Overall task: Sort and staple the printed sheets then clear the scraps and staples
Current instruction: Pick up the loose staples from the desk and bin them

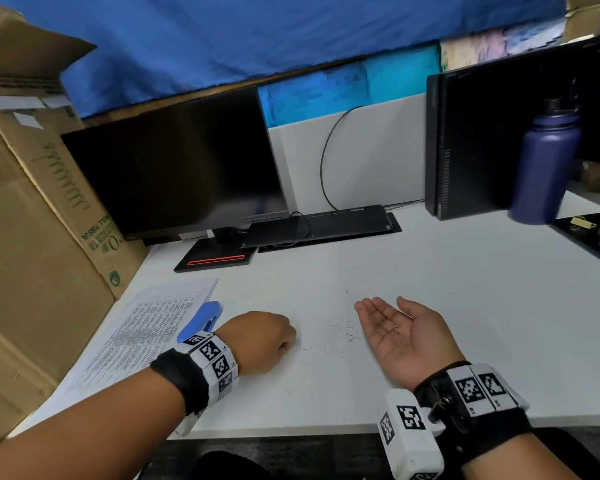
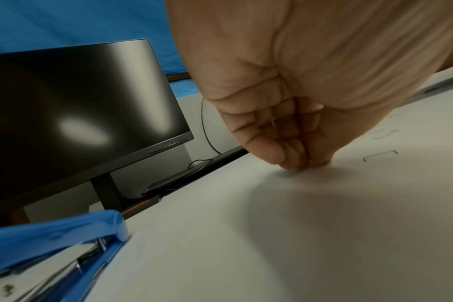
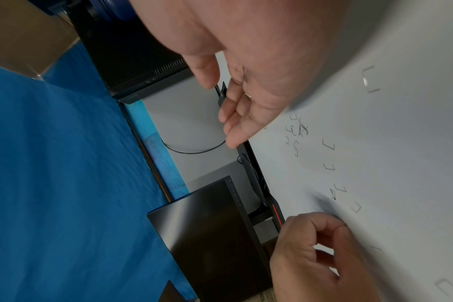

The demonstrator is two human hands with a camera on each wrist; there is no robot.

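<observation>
Pinching fingertips [image 2: 292, 161] of your left hand [image 1: 260, 341] press down on the desk [image 1: 465, 306] near loose staples [image 1: 347, 332]. Your right hand [image 1: 399, 332] lies open, palm up, just right of the staples, a few on it.

The smooth white desk top [image 1: 430, 306] looked matt. Thin bent metal staples [image 1: 350, 336] lay on it. The blue plastic stapler [image 2: 52, 235] was shiny, with bright metal inside. The big brown cardboard box [image 1: 32, 237] looked dull and rough.
</observation>
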